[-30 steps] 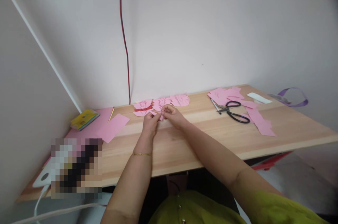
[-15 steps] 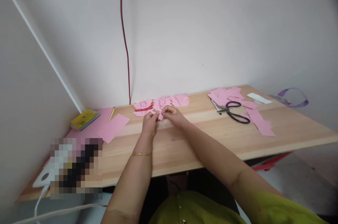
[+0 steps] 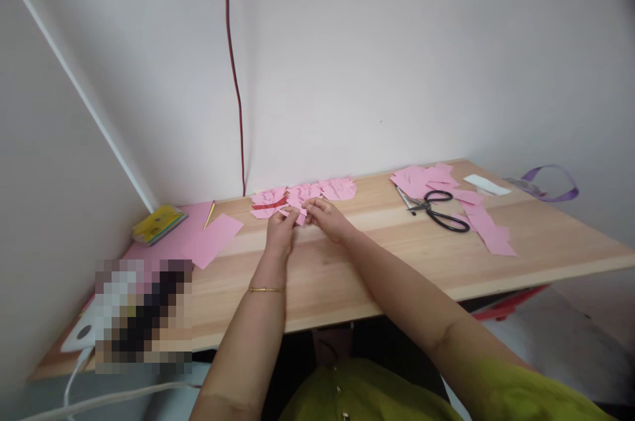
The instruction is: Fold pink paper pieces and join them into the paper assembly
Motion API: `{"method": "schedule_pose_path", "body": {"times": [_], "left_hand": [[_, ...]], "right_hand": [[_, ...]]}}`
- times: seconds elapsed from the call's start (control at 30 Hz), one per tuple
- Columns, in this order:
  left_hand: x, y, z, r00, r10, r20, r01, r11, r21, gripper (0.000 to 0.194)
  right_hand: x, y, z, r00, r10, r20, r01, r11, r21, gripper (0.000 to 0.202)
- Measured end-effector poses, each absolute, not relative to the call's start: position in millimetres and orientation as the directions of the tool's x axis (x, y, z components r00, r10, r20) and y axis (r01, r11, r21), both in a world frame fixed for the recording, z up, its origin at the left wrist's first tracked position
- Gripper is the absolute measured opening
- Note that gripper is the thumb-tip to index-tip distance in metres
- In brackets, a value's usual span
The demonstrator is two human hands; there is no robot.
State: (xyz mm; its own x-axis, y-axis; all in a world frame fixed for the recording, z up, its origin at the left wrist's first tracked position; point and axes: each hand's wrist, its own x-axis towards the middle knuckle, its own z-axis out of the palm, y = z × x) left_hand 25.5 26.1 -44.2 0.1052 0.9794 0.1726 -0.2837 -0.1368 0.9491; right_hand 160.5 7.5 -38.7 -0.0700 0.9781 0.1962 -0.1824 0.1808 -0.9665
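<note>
Over the far middle of the wooden table [image 3: 327,275], my left hand [image 3: 282,230] is closed on a small piece of pink paper [image 3: 300,218]. My right hand [image 3: 325,217] pinches the same piece from the other side, fingertips close to the left ones. Much of the piece is hidden by my fingers. Just behind my hands lie cut and creased pink paper shapes [image 3: 338,189] along the wall, with a red strip [image 3: 268,204] across the left one.
On the right are scissors [image 3: 430,208] with black handles, a pen [image 3: 405,200], pink paper scraps [image 3: 491,230] and a white strip [image 3: 487,185]. Pink sheets [image 3: 218,239], a yellow pencil [image 3: 209,214] and a yellow packet [image 3: 159,225] lie left. A white power strip [image 3: 79,331] sits front left.
Both hands stay in nearly the same place, still on the small pink paper. The right fingers have shifted very slightly; nothing else has moved.
</note>
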Motion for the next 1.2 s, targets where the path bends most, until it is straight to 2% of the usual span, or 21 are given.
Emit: {"method": "schedule_pose_path", "body": {"times": [0.1,0.4,0.63,0.83,1.0,1.2], "left_hand": [[25.2,25.4,-43.3,0.102,0.978,0.179,-0.243,-0.150,0.958,0.024],[24.9,23.3,-41.3,0.142,0.960,0.239,-0.189,-0.211,0.959,0.021],[26.4,25.3,-42.6,0.180,0.967,0.178,-0.354,-0.105,0.929,0.021],[27.3,26.4,-43.8,0.194,0.969,0.152,-0.400,-0.064,0.914,0.021],[29.3,27.7,-47.0,0.146,0.980,0.132,-0.383,-0.067,0.921,0.022],[28.2,26.3,-45.6,0.124,0.983,0.136,-0.279,-0.097,0.956,0.024]], "right_hand": [[161.5,5.0,-35.5,-0.082,0.975,0.205,-0.085,0.198,-0.977,0.027],[164.0,0.4,-30.4,-0.086,0.952,0.295,0.117,0.304,-0.946,0.021],[165.2,2.1,-31.5,-0.133,0.954,0.267,-0.007,0.269,-0.963,0.025],[162.2,4.3,-34.5,-0.128,0.971,0.203,-0.131,0.186,-0.974,0.031],[160.8,2.9,-34.0,-0.092,0.969,0.230,-0.034,0.228,-0.973,0.028],[160.0,4.0,-35.6,-0.059,0.967,0.247,0.023,0.248,-0.968,0.024]]}}
